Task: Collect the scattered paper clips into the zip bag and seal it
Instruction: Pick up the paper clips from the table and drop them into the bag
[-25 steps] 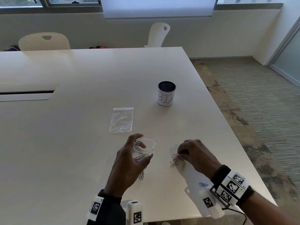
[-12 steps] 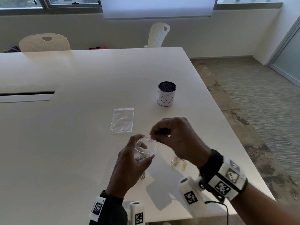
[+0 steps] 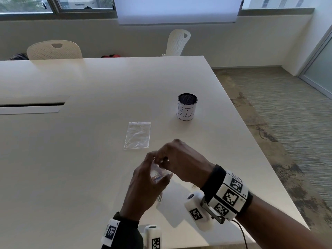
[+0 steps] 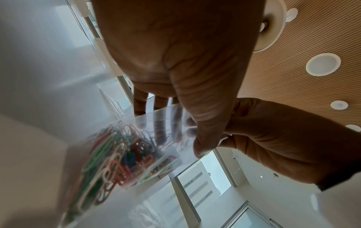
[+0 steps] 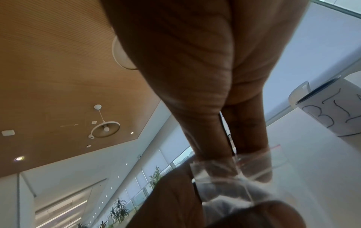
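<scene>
My left hand [image 3: 156, 169] holds a clear zip bag [image 3: 162, 175] upright above the table, thumb on the near side and fingers behind it. Several coloured paper clips [image 4: 109, 154] fill the bottom of this bag [image 4: 136, 177]. My right hand [image 3: 160, 161] is over the bag's mouth. In the right wrist view its thumb and forefinger [image 5: 237, 169] reach down into the bag [image 5: 254, 163], their tips showing through the plastic. No clip shows between them. A loose clip [image 3: 159, 199] lies on the table under my left hand, and another [image 3: 193, 186] peeks out by my right wrist.
A second, flat zip bag [image 3: 137, 135] lies on the white table [image 3: 71, 159] beyond my hands. A dark cup labelled BIN [image 3: 186, 109] stands further back right. The table's right edge runs close to my right forearm. Two white chairs stand at the far side.
My right hand rose from the loose clips on the table with a pink clip, crossed left to the bag's mouth, and now has its fingertips down inside the bag. The left hand kept the bag up.
</scene>
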### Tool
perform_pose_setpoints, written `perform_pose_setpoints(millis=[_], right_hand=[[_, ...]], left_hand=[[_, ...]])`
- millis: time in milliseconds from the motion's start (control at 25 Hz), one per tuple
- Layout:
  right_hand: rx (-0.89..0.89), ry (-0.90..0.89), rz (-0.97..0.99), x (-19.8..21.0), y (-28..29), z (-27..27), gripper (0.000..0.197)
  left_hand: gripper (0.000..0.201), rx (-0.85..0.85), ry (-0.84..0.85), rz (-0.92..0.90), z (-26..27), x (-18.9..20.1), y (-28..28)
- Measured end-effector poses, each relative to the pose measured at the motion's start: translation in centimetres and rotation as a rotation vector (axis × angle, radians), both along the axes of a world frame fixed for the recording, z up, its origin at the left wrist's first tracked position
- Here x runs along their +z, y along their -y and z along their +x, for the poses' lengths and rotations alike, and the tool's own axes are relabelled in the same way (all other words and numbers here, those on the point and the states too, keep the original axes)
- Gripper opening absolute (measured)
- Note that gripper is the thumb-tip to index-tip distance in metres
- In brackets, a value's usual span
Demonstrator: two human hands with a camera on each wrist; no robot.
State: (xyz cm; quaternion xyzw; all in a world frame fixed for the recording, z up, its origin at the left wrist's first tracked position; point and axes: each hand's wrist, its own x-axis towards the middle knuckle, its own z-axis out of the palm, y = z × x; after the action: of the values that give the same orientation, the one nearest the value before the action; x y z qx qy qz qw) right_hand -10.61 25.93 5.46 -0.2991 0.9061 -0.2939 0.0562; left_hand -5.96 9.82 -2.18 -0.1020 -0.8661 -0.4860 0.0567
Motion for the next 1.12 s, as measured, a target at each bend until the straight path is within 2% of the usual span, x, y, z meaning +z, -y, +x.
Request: perform_pose_setpoints(millis=[160,320,440,640,760,840,920,1120], right_hand=[[-0.049,-0.079,-0.103,1.6,-1.4,-0.1,0.005],[-0.252,-0.079,-0.153,2.4,-6.7,0.7,0.009],[-0.396,0.017,-0.017,1.0,-11.6,3.0,0.005],[-0.485,0.281,0.257,-4.3,-15.7,8.0,0.026],[-0.487,0.385,0.342,-6.4,-16.0,9.6,0.032],[-0.483,0.357,0.339,-7.2,-15.2,9.9,0.021],[-0.498,0.320,0.276,-7.8,-14.2,9.3,0.011],[-0.465,0.237,0.131,-8.5,-11.0,5.4,0.011]], left_hand=[[0.054,-0.013,0.029,0.051,0.0,0.1,-0.1],[0.059,-0.011,0.055,0.077,0.0,0.1,-0.2],[0.060,-0.010,0.062,0.083,0.0,0.1,-0.2],[0.059,-0.004,0.082,0.083,-0.3,0.3,-0.6],[0.058,-0.012,0.089,0.076,-0.4,0.5,-0.7],[0.057,-0.014,0.090,0.077,-0.3,0.7,-0.7],[0.057,-0.008,0.094,0.074,-0.3,0.8,-0.7],[0.058,0.001,0.086,0.060,-0.1,1.2,-0.3]])
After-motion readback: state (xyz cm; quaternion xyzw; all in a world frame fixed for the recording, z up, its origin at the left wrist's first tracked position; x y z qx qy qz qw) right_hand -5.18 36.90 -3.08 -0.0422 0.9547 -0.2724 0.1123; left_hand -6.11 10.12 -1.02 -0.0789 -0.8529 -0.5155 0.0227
